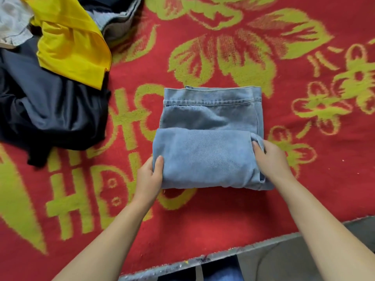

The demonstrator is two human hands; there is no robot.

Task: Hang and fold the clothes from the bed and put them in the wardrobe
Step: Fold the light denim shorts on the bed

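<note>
Two hands: both mine, on the jeans.
Bed (223,220): red blanket.
Jeans (209,138): folded, mid-bed.
Clothes pile (50,88): far left.
Left hand (149,177): grips the fold's left edge.
Right hand (272,159): grips its right edge.

Bed (223,230): red cover with yellow-green floral and character pattern.
Folded jeans (209,138) lie flat near centre. At upper left, a heap well apart from them: dark garment (50,110), yellow garment (71,41) on top, grey clothes (119,19) behind. Bed edge runs along lower right.
</note>
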